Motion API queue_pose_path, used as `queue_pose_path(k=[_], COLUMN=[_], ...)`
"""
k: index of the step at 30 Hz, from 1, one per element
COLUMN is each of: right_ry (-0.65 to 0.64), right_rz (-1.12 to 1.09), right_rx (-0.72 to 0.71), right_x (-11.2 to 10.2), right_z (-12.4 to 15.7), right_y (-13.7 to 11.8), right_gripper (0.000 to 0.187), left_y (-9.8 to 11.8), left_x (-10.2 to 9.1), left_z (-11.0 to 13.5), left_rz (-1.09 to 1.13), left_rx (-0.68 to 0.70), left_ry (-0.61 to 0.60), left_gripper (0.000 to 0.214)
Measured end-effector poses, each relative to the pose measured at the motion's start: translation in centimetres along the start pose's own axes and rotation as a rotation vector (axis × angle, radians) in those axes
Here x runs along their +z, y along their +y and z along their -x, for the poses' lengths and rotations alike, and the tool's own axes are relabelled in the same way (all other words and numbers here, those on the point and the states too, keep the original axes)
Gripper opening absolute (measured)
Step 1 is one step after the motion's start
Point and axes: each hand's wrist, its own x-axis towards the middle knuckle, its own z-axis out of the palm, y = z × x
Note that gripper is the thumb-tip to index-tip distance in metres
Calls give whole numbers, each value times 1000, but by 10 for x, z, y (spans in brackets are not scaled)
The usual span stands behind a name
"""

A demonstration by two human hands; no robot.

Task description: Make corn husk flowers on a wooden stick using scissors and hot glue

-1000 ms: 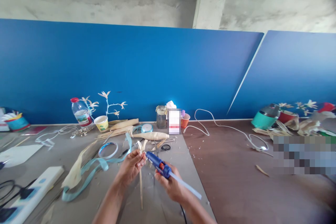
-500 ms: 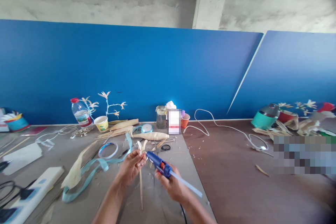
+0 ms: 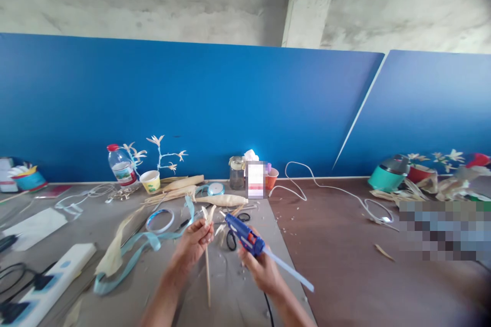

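Note:
In my left hand (image 3: 196, 241) I pinch a small pale flower (image 3: 208, 214) made of dried husk; a thin stick (image 3: 207, 276) extends below the fingers. My right hand (image 3: 263, 268) is wrapped round a blue hot glue gun (image 3: 243, 232), and a long translucent glue stick (image 3: 289, 268) juts from its back end. The gun's nozzle points up and left, a short gap away from the flower. Black-handled scissors (image 3: 231, 240) lie on the grey mat between the hands, partly behind the gun. Small pale petal pieces (image 3: 220, 232) lie beside them.
Light blue ribbon (image 3: 132, 260), a tape roll (image 3: 159, 220) and dried husks (image 3: 221, 200) are spread on the left. Behind stand a bottle (image 3: 123, 169), a paper cup (image 3: 150, 182) with husk flowers, and a glass jar (image 3: 237, 173). A power strip (image 3: 63, 276) lies front left; a white cable (image 3: 337, 184) runs right.
My right hand has drawn the glue gun right and slightly down, away from the flower, uncovering the scissors' handle. My left hand still holds the flower in nearly the same place.

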Motion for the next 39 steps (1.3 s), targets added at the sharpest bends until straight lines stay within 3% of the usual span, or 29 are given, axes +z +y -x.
queue_pose_path(k=[3, 7, 10, 14, 18, 22, 26, 30, 33, 35, 39], right_ry=[117, 233, 156, 31, -34, -54, -98, 46, 36, -15, -84], right_rz=[154, 558, 875, 1165, 1322, 1350, 1305, 1055, 500, 140, -258], right_rx=[-22, -54, -59, 30, 176, 225, 237, 163, 135, 226, 282], right_x=[-5, -21, -37, -62, -85, -96, -100, -93, -65, -35, 20], right_z=[-6, -8, 0, 16, 22, 22, 24, 13, -9, -26, -53], right_y=[-2, -4, 1, 15, 30, 40, 41, 26, 6, -7, -20], right_gripper=[19, 34, 43, 35, 26, 23, 27, 36, 30, 30, 22], left_y=[1, 1, -1, -4, -4, -3, -5, -6, -5, -5, -7], left_x=[1, 2, -1, -3, 0, 2, 1, 3, 6, 6, 3], left_z=[1, 2, 0, -1, 1, 3, 2, 3, 6, 8, 6], left_rz=[-5, -3, -3, 24, 59, 58, 80, 66, 32, 18, -13], left_rx=[13, 17, 24, 51, 21, 12, 19, 19, 5, -10, -17], left_ry=[-40, -71, -91, -151, -160, -171, -171, -181, -201, -225, -258], left_gripper=[19, 17, 16, 15, 17, 17, 17, 17, 18, 18, 19])
